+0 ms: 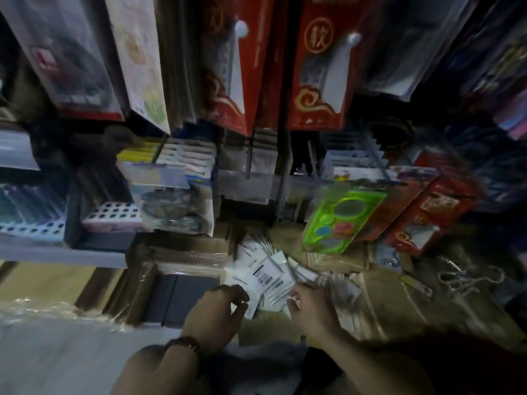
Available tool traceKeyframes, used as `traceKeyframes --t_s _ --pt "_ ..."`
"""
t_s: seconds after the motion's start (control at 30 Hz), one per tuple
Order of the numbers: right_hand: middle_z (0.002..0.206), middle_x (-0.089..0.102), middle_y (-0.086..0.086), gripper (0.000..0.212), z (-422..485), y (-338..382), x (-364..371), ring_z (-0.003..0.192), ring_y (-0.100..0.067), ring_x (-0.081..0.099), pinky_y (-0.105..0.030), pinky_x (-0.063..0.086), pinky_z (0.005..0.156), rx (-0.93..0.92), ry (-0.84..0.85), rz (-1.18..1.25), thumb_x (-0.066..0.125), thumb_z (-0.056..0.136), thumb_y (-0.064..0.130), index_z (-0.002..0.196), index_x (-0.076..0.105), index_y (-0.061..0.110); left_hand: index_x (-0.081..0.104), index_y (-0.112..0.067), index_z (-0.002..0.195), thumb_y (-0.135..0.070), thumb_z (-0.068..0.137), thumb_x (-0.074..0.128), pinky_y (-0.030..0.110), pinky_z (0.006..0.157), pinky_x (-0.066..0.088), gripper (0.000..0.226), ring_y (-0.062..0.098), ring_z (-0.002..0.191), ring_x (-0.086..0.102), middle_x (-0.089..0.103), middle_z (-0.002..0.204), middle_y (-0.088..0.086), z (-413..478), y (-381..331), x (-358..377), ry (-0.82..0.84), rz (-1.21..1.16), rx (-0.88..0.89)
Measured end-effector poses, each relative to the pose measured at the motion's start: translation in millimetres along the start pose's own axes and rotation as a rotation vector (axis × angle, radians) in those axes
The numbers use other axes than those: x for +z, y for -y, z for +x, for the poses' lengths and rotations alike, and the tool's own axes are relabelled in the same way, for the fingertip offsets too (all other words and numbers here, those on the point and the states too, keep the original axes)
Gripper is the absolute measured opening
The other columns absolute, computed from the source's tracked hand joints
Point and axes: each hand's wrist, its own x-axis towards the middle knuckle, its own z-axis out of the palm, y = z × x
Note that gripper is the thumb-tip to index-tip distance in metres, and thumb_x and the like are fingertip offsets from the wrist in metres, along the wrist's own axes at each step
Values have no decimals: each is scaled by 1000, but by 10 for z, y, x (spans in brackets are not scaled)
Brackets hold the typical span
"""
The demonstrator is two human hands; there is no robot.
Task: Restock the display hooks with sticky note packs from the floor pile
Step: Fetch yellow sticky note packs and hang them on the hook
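1. Step in hand: gathering stock. The sticky note packs point(265, 276) lie fanned on the floor point(42, 366), below the display hooks point(377, 162).
2. The left hand point(218, 312) curls its fingers round the near edge of one white pack. The right hand point(310, 309) pinches the pile's right side; blur hides how many packs.
3. Next, probably: square up a few packs, lift them, and line their hang holes with a hook tip.
4. An open cardboard box point(148, 269) just left of the pile holds dark flat blocks point(185, 295).
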Motion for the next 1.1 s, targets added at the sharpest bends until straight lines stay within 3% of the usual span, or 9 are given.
traceKeyframes --t_s 0.07,0.2,0.37,0.43,0.57,0.77,0.87,0.97,1.1 --pt "116 70 -1 23 244 24 200 113 -25 68 -40 57 90 88 -13 -59 61 100 42 114 68 26 65 -44 113 -44 95 59 32 83 58 19 4 94 69 69 110 -21 54 50 149 3 -7 -32" --pt "141 57 -12 66 781 116 545 127 -34 58 -45 51 101 231 -122 -217 59 94 64 144 57 22 63 -42 118 -42 100 56 30 88 56 19 10 109 65 63 120 -16 134 111 300 94 17 -37" --pt "148 53 -20 108 1152 296 717 137 -36 45 -46 38 110 366 -86 -350 57 74 93 144 56 12 62 -38 120 -41 104 53 28 82 55 19 10 106 65 62 119 -14 199 124 288 118 8 -8" --pt "151 51 -18 113 1247 316 775 138 -36 46 -45 37 112 447 -53 -339 60 68 96 146 54 14 60 -38 122 -38 104 52 25 79 52 19 10 107 65 61 120 -14 230 130 292 114 24 1" --pt "151 51 -19 99 1344 272 854 138 -36 46 -44 38 111 505 -69 -339 75 71 82 142 55 16 59 -38 124 -35 104 50 28 85 57 22 11 110 64 61 123 -14 278 116 306 108 45 5" --pt "137 63 -12 54 1417 303 825 126 -32 58 -41 43 102 605 -134 -234 80 81 51 124 70 19 59 -41 122 -41 103 51 27 80 55 21 7 107 64 62 121 -17 259 127 335 87 7 13" --pt "137 64 -14 48 1466 295 797 128 -34 58 -43 46 103 635 -95 -192 80 83 41 124 71 17 59 -41 123 -41 104 51 20 75 45 21 6 105 63 62 123 -18 255 115 359 90 1 28" --pt "136 61 -14 47 1483 273 779 132 -34 54 -44 49 104 604 -75 -166 80 81 36 124 72 19 58 -40 122 -41 103 51 26 81 52 20 10 105 64 62 122 -17 246 105 380 84 10 29" --pt "125 70 -14 44 1463 250 652 119 -36 65 -44 58 96 551 -57 -84 78 78 39 116 73 17 59 -40 120 -39 103 51 29 84 56 19 10 107 64 63 122 -16 240 91 409 87 6 28"
